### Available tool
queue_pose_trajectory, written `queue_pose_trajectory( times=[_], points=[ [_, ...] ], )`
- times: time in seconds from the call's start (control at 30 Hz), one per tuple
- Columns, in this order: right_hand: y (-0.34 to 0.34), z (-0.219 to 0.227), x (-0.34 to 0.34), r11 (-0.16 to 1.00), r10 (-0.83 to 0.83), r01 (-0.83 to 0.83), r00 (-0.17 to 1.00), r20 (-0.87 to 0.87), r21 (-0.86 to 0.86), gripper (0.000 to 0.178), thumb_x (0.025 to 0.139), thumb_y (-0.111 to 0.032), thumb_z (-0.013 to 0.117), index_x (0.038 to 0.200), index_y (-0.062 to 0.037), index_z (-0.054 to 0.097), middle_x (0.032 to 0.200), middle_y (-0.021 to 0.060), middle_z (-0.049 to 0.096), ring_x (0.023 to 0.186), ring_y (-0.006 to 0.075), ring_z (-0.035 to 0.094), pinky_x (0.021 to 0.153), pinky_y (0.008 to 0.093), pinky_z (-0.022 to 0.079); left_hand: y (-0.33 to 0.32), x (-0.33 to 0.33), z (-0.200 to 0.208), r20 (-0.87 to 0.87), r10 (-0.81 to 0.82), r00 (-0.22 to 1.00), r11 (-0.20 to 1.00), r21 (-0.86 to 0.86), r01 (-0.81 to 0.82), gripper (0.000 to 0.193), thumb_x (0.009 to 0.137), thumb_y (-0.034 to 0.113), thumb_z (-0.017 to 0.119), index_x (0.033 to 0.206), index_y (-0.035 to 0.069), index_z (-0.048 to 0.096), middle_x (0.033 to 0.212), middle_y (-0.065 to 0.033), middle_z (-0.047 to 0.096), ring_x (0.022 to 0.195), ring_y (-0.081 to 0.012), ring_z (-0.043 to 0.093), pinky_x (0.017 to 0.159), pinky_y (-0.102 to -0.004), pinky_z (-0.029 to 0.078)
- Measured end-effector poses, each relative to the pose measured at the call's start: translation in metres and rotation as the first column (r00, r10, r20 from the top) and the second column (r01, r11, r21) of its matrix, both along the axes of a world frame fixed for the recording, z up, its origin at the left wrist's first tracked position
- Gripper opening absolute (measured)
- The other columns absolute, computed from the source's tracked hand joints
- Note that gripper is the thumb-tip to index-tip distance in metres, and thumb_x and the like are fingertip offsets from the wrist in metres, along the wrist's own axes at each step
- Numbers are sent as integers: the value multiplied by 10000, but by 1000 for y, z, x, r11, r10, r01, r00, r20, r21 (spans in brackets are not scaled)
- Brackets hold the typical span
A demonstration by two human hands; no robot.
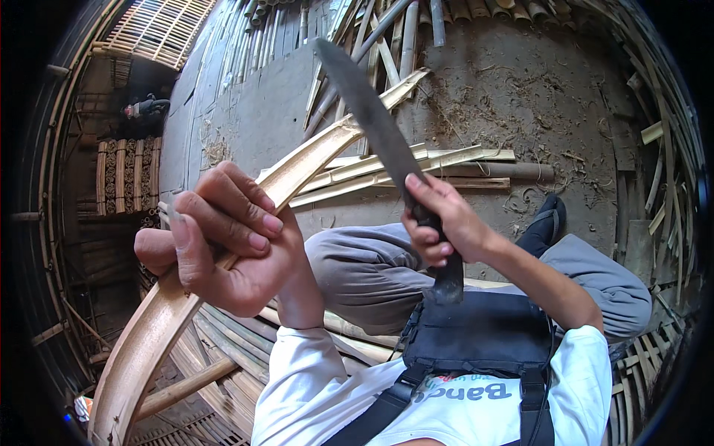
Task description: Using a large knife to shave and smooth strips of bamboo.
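A long split bamboo strip (305, 167), pale and hollowed on its inner side, runs from the lower left up toward the top centre. My left hand (227, 241) is closed around it near the middle, fingers curled over the edge. In my right hand (450, 219) is a machete (372, 111), gripped by its dark handle. Its broad grey blade points up and to the left. The blade crosses the strip's far part in view; I cannot tell whether they touch.
Several split bamboo pieces (409, 167) lie on the floor beyond my crossed legs. Shavings (513, 100) are scattered at the far right. Bamboo poles (256, 41) lean at the back, bundles (130, 175) stand at left, and slats line the right. A black bag (480, 331) hangs at my chest.
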State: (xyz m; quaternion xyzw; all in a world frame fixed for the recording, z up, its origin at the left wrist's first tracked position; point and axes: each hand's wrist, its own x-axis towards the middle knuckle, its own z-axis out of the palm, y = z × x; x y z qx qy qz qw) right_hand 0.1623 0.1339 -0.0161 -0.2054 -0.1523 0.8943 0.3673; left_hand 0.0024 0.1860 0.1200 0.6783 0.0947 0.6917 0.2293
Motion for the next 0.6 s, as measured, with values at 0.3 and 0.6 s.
queue_pose_trajectory(
  times=[0.3, 0.6],
  points=[
    [-5, 6, -3, 990, 24, -29, 999, 37, 139, 377, 998, -465, 441, 889, -106, 405, 548, -20, 369, 355, 59, 337, 313, 219, 294, 1, -1, -2, 45, -39, 998, 999, -3, 39, 218, 925, 69, 398, 718, 106, 341, 412, -29, 345, 302, -102, 285, 344, -214, 286],
    [-1, 11, -1, 993, 37, -37, 999, 2, 113, 391, 997, -457, 453, 887, -83, 415, 542, -10, 369, 371, 63, 331, 324, 216, 271, -2, -3, -4, -38, -32, 999, 999, 2, 32, 203, 933, 80, 402, 738, 107, 352, 416, -30, 346, 312, -104, 307, 350, -233, 300]
  ],
)
